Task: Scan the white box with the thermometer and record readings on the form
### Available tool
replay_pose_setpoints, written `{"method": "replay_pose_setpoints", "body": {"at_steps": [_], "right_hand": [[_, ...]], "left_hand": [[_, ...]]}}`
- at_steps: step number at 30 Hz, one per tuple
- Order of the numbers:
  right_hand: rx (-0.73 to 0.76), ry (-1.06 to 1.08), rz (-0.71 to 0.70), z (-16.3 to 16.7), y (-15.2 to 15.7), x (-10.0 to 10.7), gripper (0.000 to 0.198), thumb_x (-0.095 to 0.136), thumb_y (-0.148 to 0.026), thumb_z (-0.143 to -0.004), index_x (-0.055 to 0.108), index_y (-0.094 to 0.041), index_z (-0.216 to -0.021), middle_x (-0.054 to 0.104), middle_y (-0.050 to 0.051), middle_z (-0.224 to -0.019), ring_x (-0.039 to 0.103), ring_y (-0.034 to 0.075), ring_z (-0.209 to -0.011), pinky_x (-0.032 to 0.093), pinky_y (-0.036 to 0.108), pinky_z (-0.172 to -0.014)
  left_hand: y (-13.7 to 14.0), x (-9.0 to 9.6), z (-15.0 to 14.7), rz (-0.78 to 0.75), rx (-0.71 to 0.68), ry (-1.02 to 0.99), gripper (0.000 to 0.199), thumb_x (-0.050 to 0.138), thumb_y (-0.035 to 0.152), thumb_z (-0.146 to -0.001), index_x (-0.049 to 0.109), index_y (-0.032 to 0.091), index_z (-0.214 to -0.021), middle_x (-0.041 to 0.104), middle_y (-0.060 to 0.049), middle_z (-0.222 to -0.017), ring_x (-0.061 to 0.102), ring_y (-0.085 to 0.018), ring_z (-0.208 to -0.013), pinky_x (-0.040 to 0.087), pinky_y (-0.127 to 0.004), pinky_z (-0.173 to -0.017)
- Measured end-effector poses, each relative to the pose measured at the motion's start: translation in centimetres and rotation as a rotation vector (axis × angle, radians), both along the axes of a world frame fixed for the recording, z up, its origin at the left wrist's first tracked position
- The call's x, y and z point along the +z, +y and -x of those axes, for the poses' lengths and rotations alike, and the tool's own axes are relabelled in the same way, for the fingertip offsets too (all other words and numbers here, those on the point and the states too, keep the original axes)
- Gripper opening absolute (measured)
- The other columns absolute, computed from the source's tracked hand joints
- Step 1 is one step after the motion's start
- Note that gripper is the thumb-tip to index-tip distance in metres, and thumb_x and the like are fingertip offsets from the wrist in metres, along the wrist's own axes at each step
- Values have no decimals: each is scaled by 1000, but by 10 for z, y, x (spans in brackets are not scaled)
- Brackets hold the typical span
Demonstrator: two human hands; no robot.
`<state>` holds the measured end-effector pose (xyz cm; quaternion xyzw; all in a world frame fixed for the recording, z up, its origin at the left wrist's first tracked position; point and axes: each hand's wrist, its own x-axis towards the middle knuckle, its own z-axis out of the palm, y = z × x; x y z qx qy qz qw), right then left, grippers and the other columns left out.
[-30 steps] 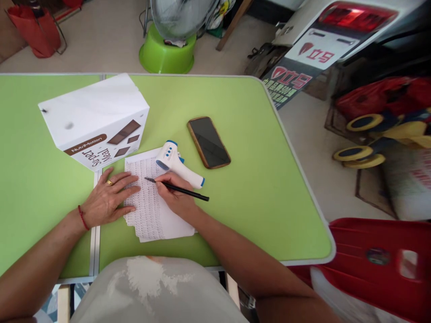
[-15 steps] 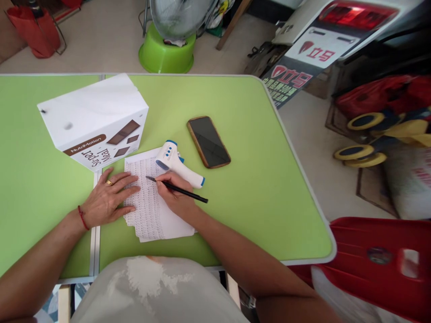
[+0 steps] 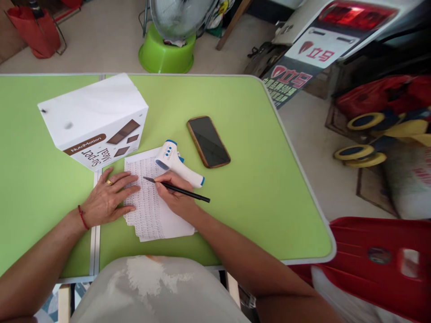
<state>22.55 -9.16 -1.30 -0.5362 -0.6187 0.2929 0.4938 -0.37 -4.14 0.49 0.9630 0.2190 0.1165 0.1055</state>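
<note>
In the right hand (image 3: 178,200) sits a black pen (image 3: 185,192), tip over paper (image 3: 148,217).

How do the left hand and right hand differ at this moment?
The left hand lies palm down, fingers spread; the right hand grips the pen.
The left hand wears a ring and red wristband; the right hand shows neither.
Both are at the paper.

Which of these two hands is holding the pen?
The right hand holds the black pen; the left hand, wearing a ring, rests partly on the paper.
</note>
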Motion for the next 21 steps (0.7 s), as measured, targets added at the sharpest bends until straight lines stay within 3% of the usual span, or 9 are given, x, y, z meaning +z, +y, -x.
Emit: {"method": "replay_pose_setpoints", "body": {"at_steps": [9, 21], "right_hand": [[76, -41, -39, 1, 1, -2, 9, 54, -20, -86, 63, -21, -85, 65, -1, -69, 57, 10, -58, 47, 23, -55], [67, -50, -6, 0, 1, -2, 9, 54, -19, -84, 62, -21, -81, 63, -3, -64, 55, 10, -54, 45, 22, -52]], "left_hand": [[0, 0, 0, 13, -3, -4, 43, 45, 48, -98, 55, 19, -128, 53, -13, -140, 47, -30, -130, 21, -56, -112], [1, -2, 1, 6, -5, -9, 43, 46, 48, -98, 56, 18, -128, 53, -13, -141, 46, -31, -130, 21, -56, -113]]}}
